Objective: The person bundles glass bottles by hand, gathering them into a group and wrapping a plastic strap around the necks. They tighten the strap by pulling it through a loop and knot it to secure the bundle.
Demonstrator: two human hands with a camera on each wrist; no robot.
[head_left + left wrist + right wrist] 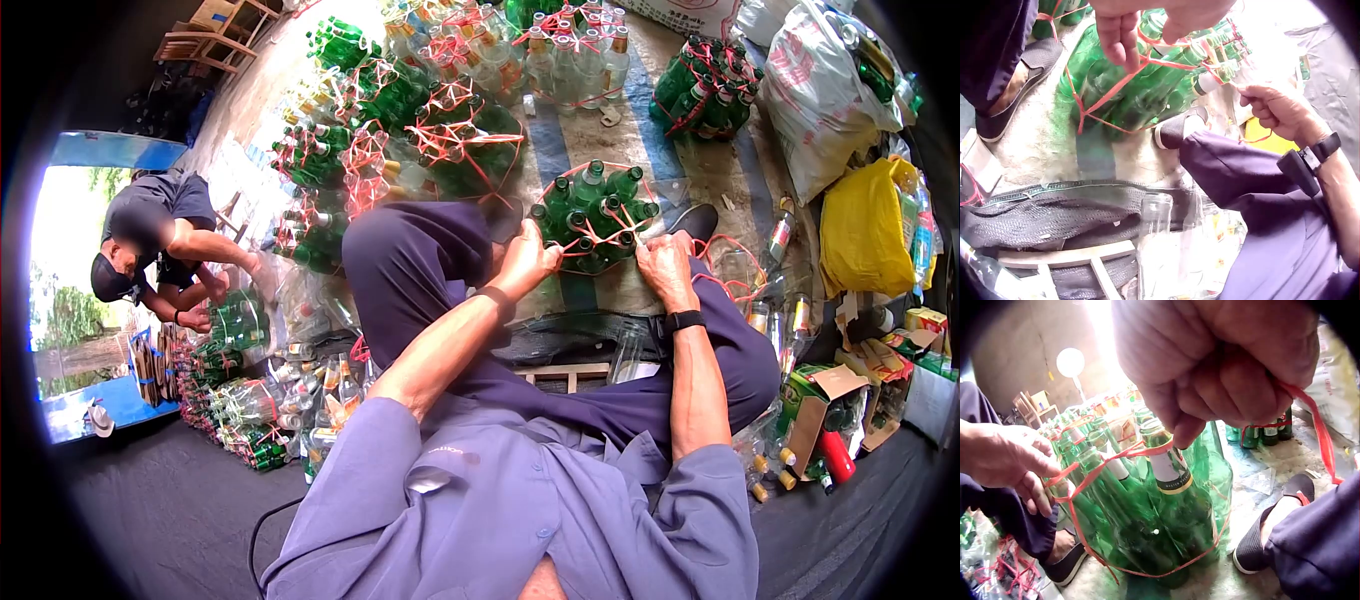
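Note:
A round bundle of green glass bottles [600,212] stands on the floor between the person's shoes, bound with red plastic strap [1166,574]. Strands of it also cross between the bottle necks. The left hand [528,262] is at the bundle's near left side, its thumb and fingers pinching the strap beside a bottle neck. On the other side, the right hand [665,268] has curled fingers gripping the strap, pulled out from the necks. A loose tail [1317,428] trails from this fist toward the right leg. One bottle with a white label [1169,472] stands just below the right hand.
More strapped bottle bundles [465,140] crowd the far left, and another bundle [706,88] stands at far right. A white sack [820,100] and yellow bag [865,230] lie right. Clear bottles [1155,231] stand near the lap. Another person [165,230] bends over bottles at left.

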